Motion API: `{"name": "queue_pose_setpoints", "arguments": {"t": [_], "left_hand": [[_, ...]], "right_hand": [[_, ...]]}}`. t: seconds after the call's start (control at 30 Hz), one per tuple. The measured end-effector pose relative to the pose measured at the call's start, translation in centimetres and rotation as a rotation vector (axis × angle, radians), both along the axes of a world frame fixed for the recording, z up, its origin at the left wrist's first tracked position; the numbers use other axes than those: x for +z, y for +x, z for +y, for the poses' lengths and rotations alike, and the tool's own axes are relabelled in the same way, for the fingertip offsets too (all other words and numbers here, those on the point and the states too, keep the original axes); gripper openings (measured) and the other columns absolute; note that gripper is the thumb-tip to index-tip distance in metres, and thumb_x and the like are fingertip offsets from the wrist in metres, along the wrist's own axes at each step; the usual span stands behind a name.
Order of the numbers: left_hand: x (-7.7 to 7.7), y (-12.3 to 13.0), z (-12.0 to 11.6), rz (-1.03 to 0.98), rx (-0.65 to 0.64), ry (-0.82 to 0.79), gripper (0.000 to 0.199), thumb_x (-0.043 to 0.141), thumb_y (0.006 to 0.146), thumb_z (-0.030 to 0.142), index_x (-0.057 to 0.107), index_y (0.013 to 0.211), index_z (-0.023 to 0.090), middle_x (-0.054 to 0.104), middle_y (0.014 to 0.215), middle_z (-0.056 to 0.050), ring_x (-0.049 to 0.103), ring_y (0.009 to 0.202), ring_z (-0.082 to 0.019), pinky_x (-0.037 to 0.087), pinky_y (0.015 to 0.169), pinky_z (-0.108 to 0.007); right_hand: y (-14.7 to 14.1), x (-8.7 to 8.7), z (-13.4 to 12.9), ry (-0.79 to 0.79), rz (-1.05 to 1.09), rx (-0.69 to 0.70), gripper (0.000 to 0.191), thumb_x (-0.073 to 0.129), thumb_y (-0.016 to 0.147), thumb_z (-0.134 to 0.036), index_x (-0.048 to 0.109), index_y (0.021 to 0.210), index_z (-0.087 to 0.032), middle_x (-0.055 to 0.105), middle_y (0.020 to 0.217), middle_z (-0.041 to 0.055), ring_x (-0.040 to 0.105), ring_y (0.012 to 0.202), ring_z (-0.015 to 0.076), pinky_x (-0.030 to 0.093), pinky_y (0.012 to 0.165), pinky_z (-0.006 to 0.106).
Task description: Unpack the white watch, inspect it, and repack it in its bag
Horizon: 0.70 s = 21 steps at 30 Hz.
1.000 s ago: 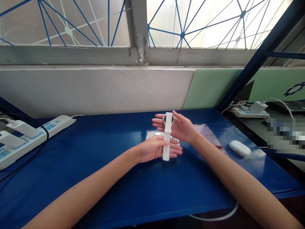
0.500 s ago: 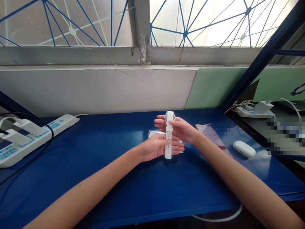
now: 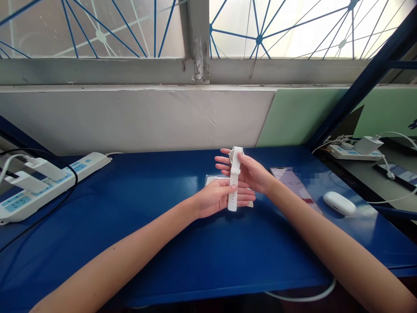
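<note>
A white watch [image 3: 233, 178] is held upright above the blue table, its strap hanging straight down with small holes in the lower part. My left hand [image 3: 216, 198] grips the lower strap, thumb in front and fingers stretched behind it. Higher up, my right hand [image 3: 246, 171] pinches the strap close to the watch case, thumb on the front, its fingers spread to the left behind. Partly covered by my hands, a clear flat packet [image 3: 209, 178] lies on the table behind them.
A phone [image 3: 295, 187] and a white rounded case [image 3: 339, 203] lie right of my hands on the blue table [image 3: 146, 269]. At the left stands a power strip [image 3: 93, 167] with plugged-in chargers and a black cable. Another power strip [image 3: 340, 152] is at the far right.
The view has shifted slightly. The watch now leans a little, its top further right than its bottom, and its case has turned more behind the strap. Both hands keep their hold.
</note>
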<state>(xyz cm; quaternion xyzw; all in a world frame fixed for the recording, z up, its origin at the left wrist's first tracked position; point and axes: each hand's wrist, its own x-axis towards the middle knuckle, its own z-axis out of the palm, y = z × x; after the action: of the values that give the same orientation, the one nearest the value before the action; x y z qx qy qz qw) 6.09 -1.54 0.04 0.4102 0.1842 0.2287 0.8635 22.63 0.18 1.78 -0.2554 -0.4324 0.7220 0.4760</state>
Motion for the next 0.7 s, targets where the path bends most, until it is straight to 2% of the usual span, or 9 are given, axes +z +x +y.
{"name": "queue_pose_setpoints", "arguments": {"t": [0.33,0.47,0.7], "left_hand": [[0.47,-0.12,-0.19,0.012,-0.135,-0.014,0.027,0.052,0.094,0.017,0.062,0.116,0.004,0.064,0.119,-0.024,0.063,0.111,-0.032,0.043,0.101,-0.047],[0.3,-0.03,0.0,0.026,-0.098,-0.018,0.027,0.05,0.095,0.016,0.062,0.116,0.003,0.063,0.12,-0.026,0.063,0.111,-0.032,0.042,0.102,-0.047],[0.43,0.03,0.22,0.031,-0.008,-0.032,0.025,0.05,0.095,0.013,0.064,0.111,0.0,0.064,0.117,-0.026,0.064,0.11,-0.033,0.042,0.103,-0.049]], "right_hand": [[0.42,-0.04,0.37,-0.022,0.087,0.062,0.034,0.036,0.1,-0.029,0.055,0.124,-0.015,0.058,0.134,0.0112,0.06,0.117,0.0195,0.049,0.098,0.028],[0.51,0.17,0.41,-0.031,0.081,0.045,0.035,0.034,0.1,-0.03,0.056,0.123,-0.016,0.058,0.135,0.0103,0.06,0.117,0.0188,0.048,0.098,0.029],[0.94,0.79,0.29,-0.018,0.118,0.1,0.056,0.021,0.099,-0.051,0.056,0.125,-0.016,0.056,0.137,0.0116,0.056,0.121,0.0236,0.04,0.106,0.041]]}}
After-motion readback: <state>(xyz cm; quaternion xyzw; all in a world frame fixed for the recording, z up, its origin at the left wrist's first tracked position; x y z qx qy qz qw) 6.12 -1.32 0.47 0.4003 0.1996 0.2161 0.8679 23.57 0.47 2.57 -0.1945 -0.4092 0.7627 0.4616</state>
